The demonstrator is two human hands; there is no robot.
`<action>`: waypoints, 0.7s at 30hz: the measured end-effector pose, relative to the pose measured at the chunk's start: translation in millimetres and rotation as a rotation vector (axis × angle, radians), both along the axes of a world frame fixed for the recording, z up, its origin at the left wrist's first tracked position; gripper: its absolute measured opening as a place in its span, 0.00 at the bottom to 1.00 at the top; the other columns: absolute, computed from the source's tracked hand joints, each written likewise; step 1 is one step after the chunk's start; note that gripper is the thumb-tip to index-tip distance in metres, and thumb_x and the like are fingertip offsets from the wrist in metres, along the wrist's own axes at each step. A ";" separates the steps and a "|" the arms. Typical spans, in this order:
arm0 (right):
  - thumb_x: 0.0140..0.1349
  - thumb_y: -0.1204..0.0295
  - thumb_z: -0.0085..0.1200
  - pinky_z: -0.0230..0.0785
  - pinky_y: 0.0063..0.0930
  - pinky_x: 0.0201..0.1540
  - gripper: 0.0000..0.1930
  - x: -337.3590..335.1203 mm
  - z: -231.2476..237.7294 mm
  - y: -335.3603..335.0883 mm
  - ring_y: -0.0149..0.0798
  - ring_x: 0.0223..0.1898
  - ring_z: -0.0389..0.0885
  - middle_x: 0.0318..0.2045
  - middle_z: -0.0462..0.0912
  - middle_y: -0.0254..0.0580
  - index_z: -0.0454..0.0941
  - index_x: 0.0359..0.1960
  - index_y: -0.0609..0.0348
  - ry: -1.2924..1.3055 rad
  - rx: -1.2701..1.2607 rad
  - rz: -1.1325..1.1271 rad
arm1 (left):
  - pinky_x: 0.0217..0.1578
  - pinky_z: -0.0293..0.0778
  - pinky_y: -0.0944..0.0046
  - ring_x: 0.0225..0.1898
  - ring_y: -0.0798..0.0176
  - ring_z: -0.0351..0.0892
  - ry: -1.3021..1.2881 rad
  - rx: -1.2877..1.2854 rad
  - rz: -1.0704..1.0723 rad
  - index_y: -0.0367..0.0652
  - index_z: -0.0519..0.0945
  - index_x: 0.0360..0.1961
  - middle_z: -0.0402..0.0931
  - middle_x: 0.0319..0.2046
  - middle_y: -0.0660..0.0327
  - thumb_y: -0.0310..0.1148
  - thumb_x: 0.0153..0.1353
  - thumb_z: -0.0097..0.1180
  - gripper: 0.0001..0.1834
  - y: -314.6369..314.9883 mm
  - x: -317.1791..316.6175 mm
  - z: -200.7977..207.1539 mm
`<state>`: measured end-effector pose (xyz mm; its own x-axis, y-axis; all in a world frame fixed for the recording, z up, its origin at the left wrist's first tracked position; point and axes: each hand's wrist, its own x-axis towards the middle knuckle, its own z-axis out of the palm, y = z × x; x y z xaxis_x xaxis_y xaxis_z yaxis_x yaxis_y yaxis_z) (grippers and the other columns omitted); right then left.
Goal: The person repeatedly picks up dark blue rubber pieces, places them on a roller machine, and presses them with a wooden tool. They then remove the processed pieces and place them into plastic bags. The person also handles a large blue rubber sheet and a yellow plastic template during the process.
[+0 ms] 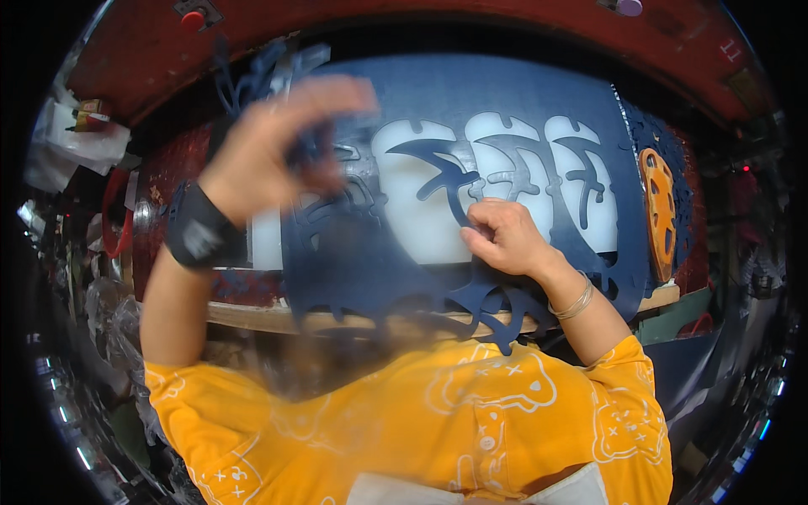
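Observation:
A dark blue sheet with sole-shaped openings lies across the bench, and white surface shows through the openings. My right hand is closed at the front edge of the largest opening, pinching a curved blue strip that extends into it. My left hand, with a black wristband, is raised over the sheet's left part and smeared by motion. Something dark blue shows by its fingers, but I cannot make out whether it is held. Jagged blue offcut edging hangs over the bench's front.
An orange oval plate with cut-outs stands at the sheet's right, beside small blue scraps. A red machine beam spans the back, with a red button. Loose blue scraps lie at back left. A wooden edge runs along the front.

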<state>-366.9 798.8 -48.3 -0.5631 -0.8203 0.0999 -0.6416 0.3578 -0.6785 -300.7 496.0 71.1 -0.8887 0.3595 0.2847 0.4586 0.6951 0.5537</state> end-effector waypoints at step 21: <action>0.56 0.66 0.60 0.73 0.42 0.34 0.14 40.0 34.8 -131.7 0.52 0.32 0.82 0.30 0.82 0.46 0.72 0.40 0.56 0.015 -0.210 0.083 | 0.19 0.64 0.78 0.26 0.76 0.74 -0.344 1.041 0.579 0.36 0.71 0.59 0.78 0.30 0.66 0.39 0.67 0.51 0.23 11.3 69.9 -93.5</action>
<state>-326.9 667.0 -13.5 -0.4917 -0.8242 0.2809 -0.6734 0.1554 -0.7228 -230.8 507.3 -22.4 -0.9262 -0.3684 -0.0802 -0.0480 -0.0956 0.9943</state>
